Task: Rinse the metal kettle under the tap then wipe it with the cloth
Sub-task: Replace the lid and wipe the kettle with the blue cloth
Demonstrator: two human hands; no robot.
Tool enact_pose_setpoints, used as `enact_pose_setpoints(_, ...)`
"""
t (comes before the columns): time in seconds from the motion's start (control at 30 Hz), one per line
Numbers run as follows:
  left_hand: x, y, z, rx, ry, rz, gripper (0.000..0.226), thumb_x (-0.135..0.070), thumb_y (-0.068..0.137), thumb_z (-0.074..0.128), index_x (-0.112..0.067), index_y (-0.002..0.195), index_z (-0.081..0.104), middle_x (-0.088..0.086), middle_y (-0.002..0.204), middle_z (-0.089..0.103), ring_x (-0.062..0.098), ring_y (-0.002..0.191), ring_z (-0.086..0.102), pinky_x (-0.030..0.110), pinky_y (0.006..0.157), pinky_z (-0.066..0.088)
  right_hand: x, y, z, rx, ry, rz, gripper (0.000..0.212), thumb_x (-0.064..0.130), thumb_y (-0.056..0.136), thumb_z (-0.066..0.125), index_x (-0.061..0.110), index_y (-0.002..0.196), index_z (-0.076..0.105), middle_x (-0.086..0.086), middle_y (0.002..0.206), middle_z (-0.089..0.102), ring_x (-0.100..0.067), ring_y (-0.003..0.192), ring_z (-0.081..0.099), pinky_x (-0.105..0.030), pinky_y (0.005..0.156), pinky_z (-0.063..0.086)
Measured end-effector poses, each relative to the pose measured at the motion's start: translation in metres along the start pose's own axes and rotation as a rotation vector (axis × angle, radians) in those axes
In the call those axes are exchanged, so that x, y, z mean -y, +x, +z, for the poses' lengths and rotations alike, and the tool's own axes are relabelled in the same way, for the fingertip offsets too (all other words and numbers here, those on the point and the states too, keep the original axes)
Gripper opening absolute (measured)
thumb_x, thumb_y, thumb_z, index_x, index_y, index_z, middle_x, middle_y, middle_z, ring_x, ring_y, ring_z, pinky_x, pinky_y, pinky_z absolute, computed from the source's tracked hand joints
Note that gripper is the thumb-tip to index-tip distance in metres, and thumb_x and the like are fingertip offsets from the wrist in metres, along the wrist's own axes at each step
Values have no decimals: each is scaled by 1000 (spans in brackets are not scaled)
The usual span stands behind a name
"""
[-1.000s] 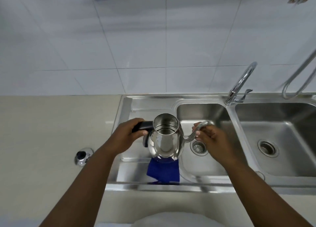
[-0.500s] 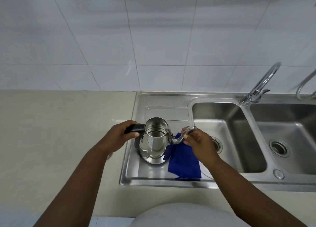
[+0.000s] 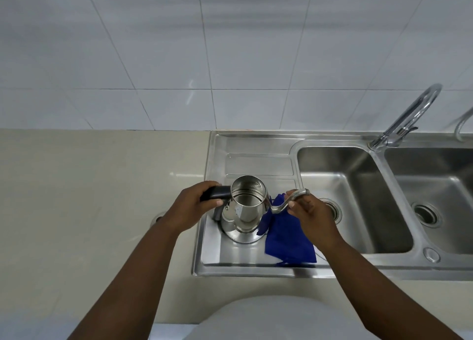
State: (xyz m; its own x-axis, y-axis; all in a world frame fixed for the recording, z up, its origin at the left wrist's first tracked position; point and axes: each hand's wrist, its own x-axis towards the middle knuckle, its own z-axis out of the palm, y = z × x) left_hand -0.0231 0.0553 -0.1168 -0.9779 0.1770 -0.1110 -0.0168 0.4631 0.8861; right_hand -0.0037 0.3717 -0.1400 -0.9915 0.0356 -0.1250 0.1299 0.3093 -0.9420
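Note:
The shiny metal kettle (image 3: 243, 211) stands upright, lidless, on the steel drainboard (image 3: 258, 163) left of the sink bowls. My left hand (image 3: 194, 206) is closed around its black handle. My right hand (image 3: 304, 209) pinches the curved spout between thumb and fingers. A blue cloth (image 3: 286, 240) lies on the drainboard just right of the kettle, partly under my right wrist. The chrome tap (image 3: 407, 117) stands far to the right, between the two bowls, with no water running.
Two steel sink bowls, the left bowl (image 3: 358, 186) and the right bowl (image 3: 440, 186), lie right of the drainboard. A beige counter (image 3: 89, 186) stretches to the left, where the kettle's lid (image 3: 157, 218) peeks out behind my left forearm. White wall tiles rise behind. A hose loop (image 3: 463, 124) hangs at the right edge.
The kettle has come down from above the left bowl's edge onto the drainboard, beside the blue cloth. Both hands kept their hold. The view shifted left.

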Motion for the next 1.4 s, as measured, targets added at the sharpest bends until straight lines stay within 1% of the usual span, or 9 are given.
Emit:
enact_pose_setpoints(0.17,17,-7,-9,-107,3,-36,66,-22,77,80,-27,137,52,-16,132,58,-3,122,51,8,96,36,-4,0,0,5,-68,-52,32,17,96,63,48,101,67,19,116,71,-6,102,71,-47,96,58)
enact_pose_setpoints(0.37,70,-35,-44,-279,49,-240,53,-24,76,81,-26,125,62,-12,125,61,-10,97,59,11,83,44,-8,1,-2,23,-147,-54,29,24,97,60,53,103,64,21,103,74,-10,96,74,-48,93,59)
enact_pose_setpoints(0.53,112,-52,-50,-298,178,-302,42,-5,73,82,-12,112,69,3,115,68,19,106,63,10,87,40,-10,2,-2,35,-123,-60,35,22,98,59,56,102,65,8,104,76,-16,99,74,-53,93,58)
enact_pose_setpoints(0.7,128,-57,-44,-394,241,-257,39,1,72,80,-9,108,71,2,107,70,20,100,64,-6,81,33,-10,2,-1,27,-112,-49,33,22,97,59,54,99,67,14,103,76,-12,96,75,-51,93,59)
enact_pose_setpoints(0.8,128,-58,-46,-393,257,-260,39,-2,72,81,-10,109,71,3,110,70,19,101,64,-4,83,34,-9,1,0,33,-95,-41,30,22,97,58,51,103,65,13,106,75,-9,97,74,-50,93,59)
enact_pose_setpoints(0.93,102,-53,-51,-427,298,-233,36,-11,78,79,-10,112,70,4,111,71,24,107,64,19,90,41,-9,0,2,39,-78,-17,31,21,98,58,51,105,64,12,107,75,-10,100,74,-49,94,59)
enact_pose_setpoints(1.1,4,-27,-51,-524,317,91,29,-22,83,73,-22,112,68,-13,109,67,-6,101,57,-1,87,35,-7,0,3,42,-90,-31,30,23,98,57,52,104,64,9,107,75,-14,100,73,-49,93,59)
enact_pose_setpoints(1.27,-79,-2,2,-289,224,270,30,-34,76,72,-22,103,71,-11,108,70,-1,101,62,14,90,45,-6,-2,2,22,-73,-33,35,23,98,58,57,100,65,13,107,75,-7,102,73,-44,93,60)
enact_pose_setpoints(1.4,-93,13,38,-120,378,263,25,-36,83,70,-17,99,67,-1,95,67,15,87,62,34,77,53,-7,-1,1,21,-141,-55,23,23,99,57,40,110,66,7,107,76,-12,99,74,-46,90,61)
